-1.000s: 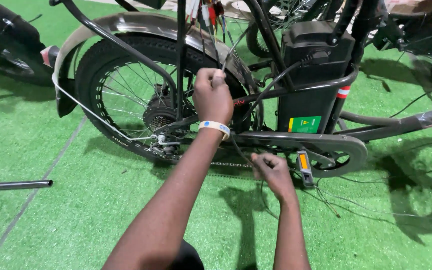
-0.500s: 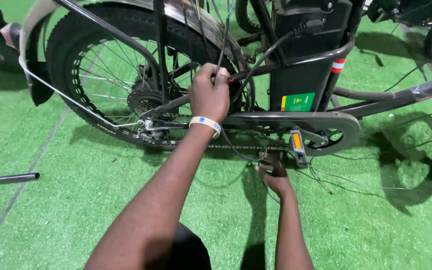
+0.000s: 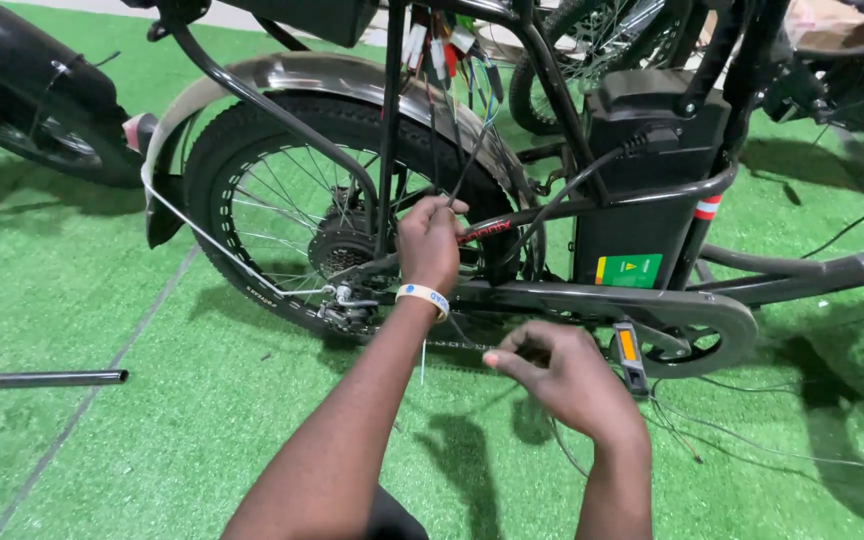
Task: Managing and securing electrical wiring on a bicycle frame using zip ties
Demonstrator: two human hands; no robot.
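A black electric bicycle stands on green turf, its rear wheel (image 3: 282, 210) and silver mudguard (image 3: 332, 75) in front of me. My left hand (image 3: 430, 240), with a white wristband, is closed on a thin dark cable (image 3: 467, 160) by the frame stay, next to the wheel hub (image 3: 344, 250). Lower down, my right hand (image 3: 562, 375) hovers just under the chain guard (image 3: 652, 305), fingers curled as if pinching something too thin to make out. Beside it is a pedal (image 3: 632, 355) with an orange reflector. The black battery box (image 3: 647, 190) sits behind the frame.
Loose wires (image 3: 732, 430) trail over the turf under the crank. A metal bar (image 3: 42, 379) lies at the left. Another dark vehicle part (image 3: 32, 90) is at the top left, and more bicycle wheels (image 3: 602, 50) stand behind.
My view has tilted back, bringing the whole wheel into sight. My right hand has risen from the turf toward the chain guard. My left hand stays on the cable.
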